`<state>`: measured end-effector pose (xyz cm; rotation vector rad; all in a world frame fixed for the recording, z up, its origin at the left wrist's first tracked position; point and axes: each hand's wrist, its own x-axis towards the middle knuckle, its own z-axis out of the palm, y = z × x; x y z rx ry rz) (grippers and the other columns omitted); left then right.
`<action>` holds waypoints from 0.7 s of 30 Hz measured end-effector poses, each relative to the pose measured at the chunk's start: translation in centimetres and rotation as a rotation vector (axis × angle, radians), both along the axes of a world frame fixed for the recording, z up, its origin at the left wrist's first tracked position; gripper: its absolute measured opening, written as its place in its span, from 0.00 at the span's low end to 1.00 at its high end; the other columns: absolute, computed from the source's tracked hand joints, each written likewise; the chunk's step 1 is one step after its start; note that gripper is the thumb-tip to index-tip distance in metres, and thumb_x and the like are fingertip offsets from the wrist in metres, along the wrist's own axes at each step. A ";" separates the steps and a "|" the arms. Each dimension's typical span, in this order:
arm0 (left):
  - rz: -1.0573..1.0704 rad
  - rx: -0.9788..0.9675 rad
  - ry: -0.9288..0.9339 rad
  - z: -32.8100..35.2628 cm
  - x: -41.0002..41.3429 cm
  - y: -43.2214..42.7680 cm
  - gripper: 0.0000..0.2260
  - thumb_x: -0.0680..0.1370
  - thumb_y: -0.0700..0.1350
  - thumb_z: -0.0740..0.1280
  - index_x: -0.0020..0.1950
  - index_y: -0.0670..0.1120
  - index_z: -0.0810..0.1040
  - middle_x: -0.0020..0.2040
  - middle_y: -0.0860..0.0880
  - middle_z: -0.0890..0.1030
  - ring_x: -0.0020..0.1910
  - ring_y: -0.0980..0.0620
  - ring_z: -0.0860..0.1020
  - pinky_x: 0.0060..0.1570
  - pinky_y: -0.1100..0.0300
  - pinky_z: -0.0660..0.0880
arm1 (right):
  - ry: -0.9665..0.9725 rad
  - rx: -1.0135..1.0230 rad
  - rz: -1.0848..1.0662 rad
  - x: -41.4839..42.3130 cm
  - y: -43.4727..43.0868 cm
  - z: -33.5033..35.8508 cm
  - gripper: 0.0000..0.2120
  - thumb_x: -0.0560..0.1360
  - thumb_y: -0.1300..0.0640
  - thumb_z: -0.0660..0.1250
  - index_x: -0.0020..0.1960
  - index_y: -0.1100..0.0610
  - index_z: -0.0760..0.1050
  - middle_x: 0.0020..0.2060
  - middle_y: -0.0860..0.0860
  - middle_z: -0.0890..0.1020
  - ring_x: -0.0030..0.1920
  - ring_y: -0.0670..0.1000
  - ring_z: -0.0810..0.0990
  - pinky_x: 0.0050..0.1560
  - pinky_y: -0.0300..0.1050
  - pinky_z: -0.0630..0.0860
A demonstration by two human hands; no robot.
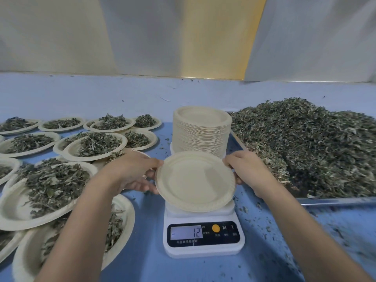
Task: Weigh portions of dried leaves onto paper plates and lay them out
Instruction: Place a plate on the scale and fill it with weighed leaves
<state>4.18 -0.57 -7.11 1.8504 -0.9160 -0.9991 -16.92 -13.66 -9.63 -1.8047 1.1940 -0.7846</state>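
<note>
while we look down from near to far, one white digital kitchen scale (203, 235) sits closest on the blue table (146, 231), its display reading minus 12. just above its platform we hold one empty paper plate (195, 181), round, open side up, tilted a little with the far edge higher; we cannot tell whether its near edge touches the platform. our two hands pinch it at opposite sides: the left hand (132, 173) with thumb on the rim and fingers underneath, the right hand (247, 168) closed on the right rim the same way.

to the left, filled plates of dried leaves (55, 186) lie spread over the table, many overlapping; we count about fifteen, some cut off by the frame edge, so the number is not certain. loose leaf crumbs dot the table to the right of the scale.

beyond the held plate stands one tall stack of empty paper plates (201, 133). just beside it on the right, one metal tray (333, 201) carries one big heap of loose dried leaves (309, 143). farthest back hang pale sheets (142, 35).
</note>
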 end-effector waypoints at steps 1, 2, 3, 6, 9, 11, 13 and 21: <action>-0.003 0.010 0.001 -0.1 -0.1 0.0 0.12 0.79 0.45 0.64 0.54 0.37 0.78 0.36 0.43 0.82 0.25 0.48 0.80 0.20 0.67 0.70 | 0.000 0.005 0.007 0.0 -0.1 -0.2 0.10 0.75 0.59 0.62 0.36 0.59 0.68 0.25 0.51 0.65 0.27 0.51 0.62 0.35 0.48 0.61; -0.005 0.018 0.004 -0.1 -0.1 -0.1 0.12 0.80 0.46 0.63 0.54 0.37 0.78 0.35 0.43 0.82 0.25 0.48 0.80 0.20 0.67 0.69 | 0.003 0.010 0.008 0.0 -0.1 -0.3 0.09 0.75 0.59 0.62 0.36 0.59 0.68 0.26 0.51 0.65 0.27 0.51 0.62 0.34 0.48 0.61; -0.004 0.023 0.007 -0.1 -0.1 -0.1 0.12 0.80 0.46 0.63 0.53 0.37 0.78 0.35 0.43 0.83 0.25 0.47 0.80 0.20 0.67 0.70 | 0.008 0.009 0.006 0.0 -0.2 -0.4 0.09 0.75 0.59 0.62 0.37 0.59 0.69 0.27 0.52 0.65 0.27 0.51 0.63 0.33 0.48 0.62; 0.016 0.043 0.013 -0.3 0.0 -0.2 0.13 0.80 0.47 0.63 0.50 0.37 0.77 0.34 0.43 0.84 0.26 0.47 0.81 0.19 0.67 0.70 | 0.018 0.007 0.004 0.0 -0.2 -0.6 0.12 0.75 0.58 0.61 0.34 0.58 0.67 0.27 0.53 0.64 0.29 0.51 0.62 0.35 0.48 0.62; 0.030 0.088 0.006 -0.7 0.1 -0.2 0.13 0.80 0.50 0.63 0.48 0.39 0.75 0.35 0.43 0.84 0.27 0.47 0.81 0.20 0.67 0.71 | 0.053 0.000 -0.004 0.1 -0.2 -0.8 0.15 0.76 0.58 0.61 0.32 0.59 0.63 0.26 0.52 0.61 0.29 0.51 0.59 0.38 0.49 0.60; 0.041 0.112 -0.001 -0.9 0.0 -0.2 0.14 0.80 0.51 0.63 0.48 0.39 0.75 0.36 0.43 0.84 0.28 0.47 0.82 0.20 0.67 0.71 | 0.100 -0.008 -0.020 0.1 -0.3 -0.9 0.15 0.76 0.57 0.61 0.36 0.66 0.69 0.30 0.55 0.65 0.31 0.52 0.62 0.37 0.48 0.61; 0.064 0.114 -0.010 -0.8 -0.1 -0.3 0.14 0.80 0.50 0.63 0.48 0.39 0.75 0.37 0.42 0.84 0.27 0.47 0.82 0.21 0.67 0.72 | 0.122 -0.007 -0.033 0.1 -0.5 -1.0 0.17 0.76 0.57 0.61 0.47 0.73 0.74 0.36 0.57 0.71 0.34 0.54 0.68 0.33 0.47 0.65; 0.121 -0.241 -0.586 -0.7 -2.4 -2.0 0.08 0.78 0.44 0.62 0.44 0.44 0.78 0.41 0.47 0.78 0.40 0.49 0.73 0.41 0.57 0.67 | -0.019 -0.167 -0.152 -1.6 -1.7 -0.7 0.10 0.76 0.57 0.62 0.45 0.59 0.81 0.39 0.51 0.82 0.29 0.46 0.78 0.40 0.53 0.79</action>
